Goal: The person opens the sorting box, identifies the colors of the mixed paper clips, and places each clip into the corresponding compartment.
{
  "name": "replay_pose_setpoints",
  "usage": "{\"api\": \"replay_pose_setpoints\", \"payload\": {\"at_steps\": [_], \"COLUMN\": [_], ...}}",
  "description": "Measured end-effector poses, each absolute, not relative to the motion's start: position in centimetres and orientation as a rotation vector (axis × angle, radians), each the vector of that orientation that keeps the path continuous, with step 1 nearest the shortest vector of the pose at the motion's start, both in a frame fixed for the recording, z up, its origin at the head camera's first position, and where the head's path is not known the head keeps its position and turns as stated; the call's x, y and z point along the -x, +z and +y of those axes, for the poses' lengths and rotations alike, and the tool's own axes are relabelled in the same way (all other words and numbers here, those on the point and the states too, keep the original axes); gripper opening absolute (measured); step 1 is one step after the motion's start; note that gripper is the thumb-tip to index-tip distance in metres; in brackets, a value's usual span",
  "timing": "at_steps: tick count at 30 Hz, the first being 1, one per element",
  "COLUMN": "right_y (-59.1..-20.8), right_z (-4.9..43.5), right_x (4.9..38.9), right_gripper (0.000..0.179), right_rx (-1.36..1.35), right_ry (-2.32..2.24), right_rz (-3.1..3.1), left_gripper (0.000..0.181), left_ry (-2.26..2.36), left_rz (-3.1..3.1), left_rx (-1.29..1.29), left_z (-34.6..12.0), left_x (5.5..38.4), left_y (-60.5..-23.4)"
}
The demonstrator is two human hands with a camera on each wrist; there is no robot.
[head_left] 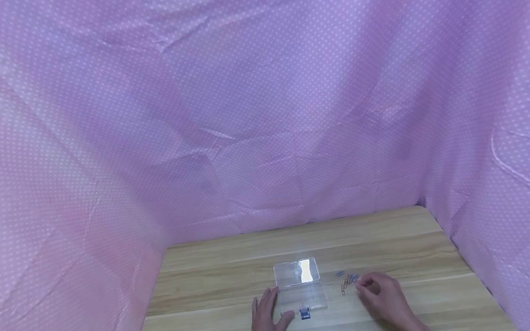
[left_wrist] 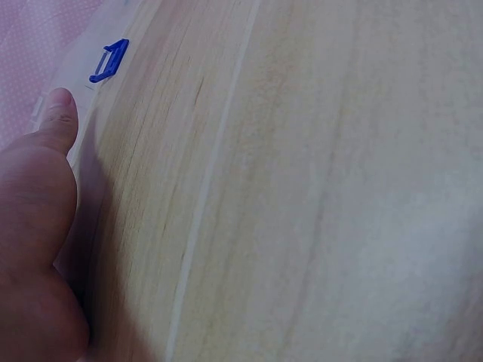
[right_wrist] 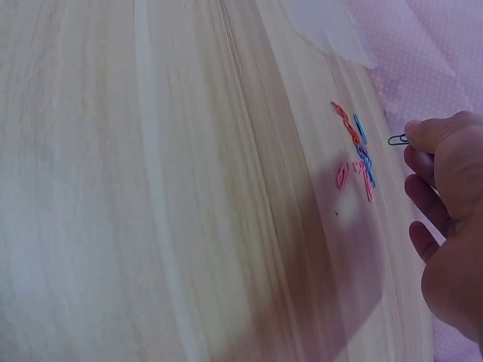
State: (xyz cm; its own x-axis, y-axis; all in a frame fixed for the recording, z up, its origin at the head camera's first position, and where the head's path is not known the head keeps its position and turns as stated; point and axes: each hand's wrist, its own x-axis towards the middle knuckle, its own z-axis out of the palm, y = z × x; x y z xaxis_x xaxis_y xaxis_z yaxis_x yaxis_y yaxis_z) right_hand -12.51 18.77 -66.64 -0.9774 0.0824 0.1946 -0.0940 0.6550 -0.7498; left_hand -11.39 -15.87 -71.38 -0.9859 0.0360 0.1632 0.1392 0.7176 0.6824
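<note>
A clear plastic box (head_left: 312,308) lies on the table with its lid (head_left: 287,274) folded back. My left hand (head_left: 266,322) rests along the box's left side, fingers fairly straight. Its thumb touches near the front edge, beside the blue latch (head_left: 305,313), also visible in the left wrist view. Between thumb and index finger, my right hand (right_wrist: 460,173) pinches a dark green paper clip (right_wrist: 398,140). Just left of that hand in the head view are several loose paper clips (head_left: 350,280). They look orange, blue and pink in the right wrist view.
A wood-grain table (head_left: 201,289) bears everything. Pink dotted cloth (head_left: 267,182) hangs behind it and along both sides. The loose clips lie to the right of the box.
</note>
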Motion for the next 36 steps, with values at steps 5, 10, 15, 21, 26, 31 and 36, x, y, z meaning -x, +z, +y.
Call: {"api": "replay_pose_setpoints", "payload": {"at_steps": [5, 10, 15, 21, 26, 31, 36], "right_y": [-66.5, -66.3, -66.1, -65.8, -65.6, -65.5, -65.4], "right_z": [18.1, 17.2, 16.1, 14.8, 13.8, 12.9, 11.9], "right_x": [12.7, 13.0, 13.4, 13.7, 13.9, 14.1, 14.4], "right_gripper": [0.02, 0.025, 0.024, 0.025, 0.024, 0.024, 0.023], "right_rx": [-0.017, -0.08, -0.223, -0.229, -0.258, -0.237, -0.193], "right_ry": [1.233, 1.214, 1.184, 1.211, 1.2, 1.226, 1.314], "right_rz": [-2.659, -2.607, -2.499, -2.482, -2.478, -2.48, -2.545], "left_gripper": [0.075, 0.075, 0.075, 0.076, 0.076, 0.076, 0.078], "left_ry": [-1.124, -1.12, -1.129, -1.12, -1.126, -1.156, -1.157], "left_rz": [-2.788, -2.79, -2.8, -2.788, -2.762, -2.793, -2.797], "left_rx": [0.142, 0.146, 0.139, 0.124, 0.127, 0.122, 0.12], "left_z": [-15.9, -15.9, -16.0, -16.1, -16.3, -16.4, -16.4], "left_x": [11.5, 11.6, 11.8, 11.8, 11.9, 12.1, 12.3], "left_y": [-71.4, -71.3, -71.2, -71.3, -71.3, -71.5, -71.8]}}
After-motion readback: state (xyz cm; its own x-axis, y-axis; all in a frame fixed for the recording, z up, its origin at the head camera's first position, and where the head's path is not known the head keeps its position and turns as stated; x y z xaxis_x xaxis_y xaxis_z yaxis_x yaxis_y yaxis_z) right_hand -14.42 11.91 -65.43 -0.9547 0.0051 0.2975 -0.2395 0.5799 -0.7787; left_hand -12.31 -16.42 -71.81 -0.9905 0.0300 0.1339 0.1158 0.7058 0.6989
